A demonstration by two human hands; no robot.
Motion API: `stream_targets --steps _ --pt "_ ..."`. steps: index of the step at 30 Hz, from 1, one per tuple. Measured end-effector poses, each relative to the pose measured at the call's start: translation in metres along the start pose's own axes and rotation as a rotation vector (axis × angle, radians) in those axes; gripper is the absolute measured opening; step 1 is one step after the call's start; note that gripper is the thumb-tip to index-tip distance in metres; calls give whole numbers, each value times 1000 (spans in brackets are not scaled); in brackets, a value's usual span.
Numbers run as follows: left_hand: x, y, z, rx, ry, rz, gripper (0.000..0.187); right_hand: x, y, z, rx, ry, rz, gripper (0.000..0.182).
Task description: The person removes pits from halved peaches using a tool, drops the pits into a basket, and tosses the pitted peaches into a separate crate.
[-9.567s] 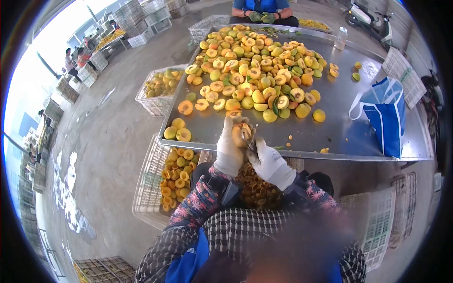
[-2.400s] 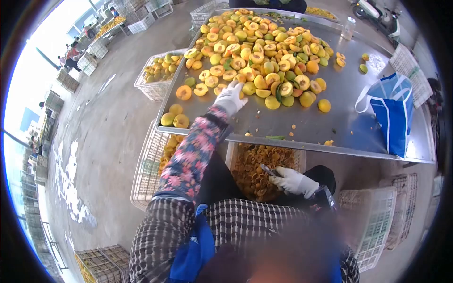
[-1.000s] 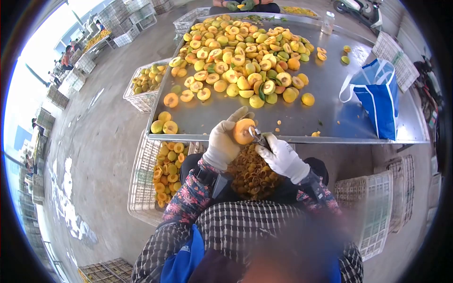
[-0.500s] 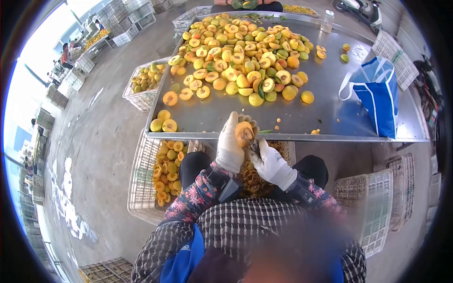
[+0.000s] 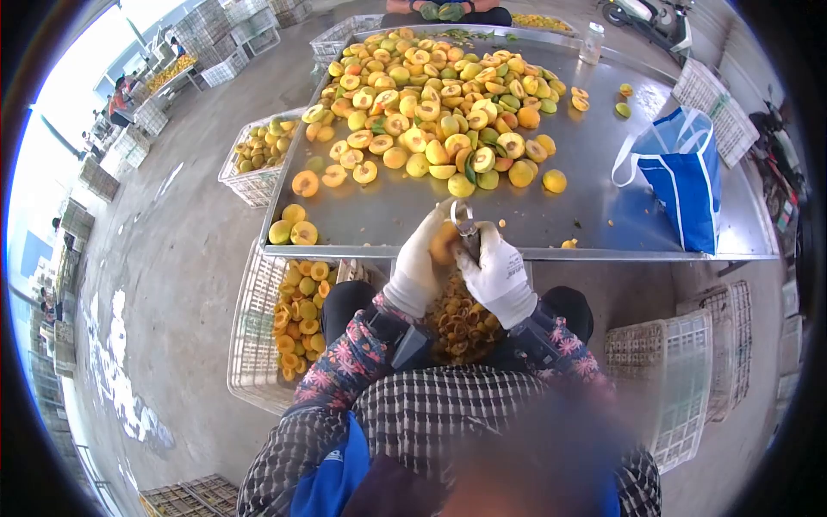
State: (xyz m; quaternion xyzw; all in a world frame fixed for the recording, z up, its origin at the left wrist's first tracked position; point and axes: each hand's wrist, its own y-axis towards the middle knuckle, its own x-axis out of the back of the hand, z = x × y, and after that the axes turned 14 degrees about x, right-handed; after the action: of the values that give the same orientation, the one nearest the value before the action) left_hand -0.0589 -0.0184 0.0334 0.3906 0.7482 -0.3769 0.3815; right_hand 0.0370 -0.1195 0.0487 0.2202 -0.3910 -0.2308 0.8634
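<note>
In a white glove, my left hand point(image 5: 417, 265) is closed around a yellow peach half point(image 5: 442, 245), just off the table's near edge. My right hand point(image 5: 500, 277), gloved too, grips a pitting tool whose curved metal loop point(image 5: 463, 215) stands up beside the fruit. The tool's handle is mostly hidden in the glove. Below both hands, a container of peach scraps point(image 5: 465, 323) shows between my knees. Ahead, a big pile of yellow peaches point(image 5: 431, 103), many of them halved, lies on the metal table point(image 5: 370, 215).
Three peaches point(image 5: 293, 226) sit at the table's near left corner. A blue and white bag point(image 5: 680, 189) and a jar point(image 5: 592, 43) stand on the right. Crates of peaches point(image 5: 250, 345) flank my left side; stacked crates point(image 5: 659, 379) are at my right. Another person's gloved hands point(image 5: 442, 11) show across the table.
The tool's metal loop has come up out of the peach half and now shows above it. My left hand has turned the cut face out of sight.
</note>
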Motion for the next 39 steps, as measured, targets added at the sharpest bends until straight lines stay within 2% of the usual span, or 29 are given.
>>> stream_targets --steps 2,4,5,7,8,9,11,14,18,19,21,23,24,25,27,30,33,36,38,39 --pt "9 3 1 24 97 -91 32 -3 -6 -8 4 56 50 31" --pt "10 0 4 38 -70 -88 31 -10 -10 -18 40 200 92 26" --pt "9 -2 2 43 -146 -84 31 1 -10 -14 -55 529 349 27" --pt "-2 -10 -7 -20 -134 -91 34 15 -14 -1 -236 906 426 34" --pt "1 -8 -9 -32 -155 -76 34 6 -19 -4 -136 851 224 34" --pt "4 -7 -8 -42 -178 -63 34 9 -19 -8 -138 507 217 30" --pt "6 -7 -3 -103 -146 -12 35 2 -20 -12 6 275 120 32" --pt "7 -5 1 -110 -145 5 33 -5 -20 -1 24 63 126 21" --pt "-1 -6 8 -176 -197 -145 38 -16 -27 8 34 88 76 18" --pt "10 -4 7 -156 -98 -18 37 -17 -28 10 19 123 103 20" --pt "13 -2 11 -238 -94 -115 36 -23 -32 9 -14 242 87 21" --pt "12 -4 8 -180 -102 -145 35 -20 -34 6 30 160 156 25" --pt "9 -7 8 -173 -125 -151 32 -24 -37 -3 59 113 155 37" --pt "8 -6 5 -104 -166 -154 27 -16 -36 -1 51 24 221 38" --pt "19 -4 3 -12 -106 -67 28 -7 -31 10 -106 -65 365 38" --pt "19 -3 6 -30 -70 -168 26 -15 -42 2 -39 184 241 41" --pt "5 -10 15 -112 -139 -171 26 -19 -46 -2 -111 362 256 44" --pt "8 -6 7 -86 -18 -111 26 -10 -35 -5 -16 160 308 50" --pt "16 0 0 15 59 -129 26 -10 -39 -19 43 78 339 53" --pt "17 1 -4 63 96 -137 25 -10 -42 -23 26 163 348 53"
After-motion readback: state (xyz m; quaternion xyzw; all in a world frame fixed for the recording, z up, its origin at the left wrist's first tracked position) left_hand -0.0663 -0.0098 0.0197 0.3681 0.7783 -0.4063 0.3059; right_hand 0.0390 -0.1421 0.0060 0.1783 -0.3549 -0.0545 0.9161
